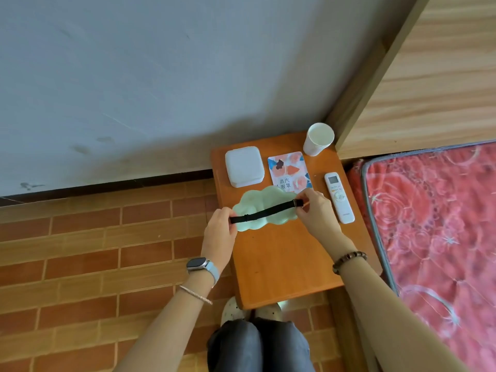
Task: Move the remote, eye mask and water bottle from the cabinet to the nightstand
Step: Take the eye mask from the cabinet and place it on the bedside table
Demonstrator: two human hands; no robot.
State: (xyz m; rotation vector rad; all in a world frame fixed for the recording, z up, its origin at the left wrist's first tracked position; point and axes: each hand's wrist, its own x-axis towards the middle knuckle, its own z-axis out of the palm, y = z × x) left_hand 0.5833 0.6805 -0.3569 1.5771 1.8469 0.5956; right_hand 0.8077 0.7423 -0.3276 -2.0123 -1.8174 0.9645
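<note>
Brick-pattern floor (80,264) fills the left of the scene, under a pale wall (134,76). Left hand (218,229) is pinched shut on the left end of a black strap (264,212), with a watch (198,264) and a thin bracelet (196,294) on its wrist. The strap runs taut across a mint-green eye mask (257,202), which hangs over the middle of the orange tabletop (281,259); whether it touches the wood is unclear. Behind the mask, far left, lies a white square box (243,165), and just right of it a printed packet (288,170) partly covered by the mask's far edge. Right hand (312,209) is clamped on the strap's right end at its buckle, a bead bracelet (349,261) on the wrist. A white paper cup (318,139) stands at the far right corner. The remote (339,196) lies flat near the tabletop's right edge, just right of the right hand. Farther right is a red mattress (442,224) below a wooden headboard (429,76).
</note>
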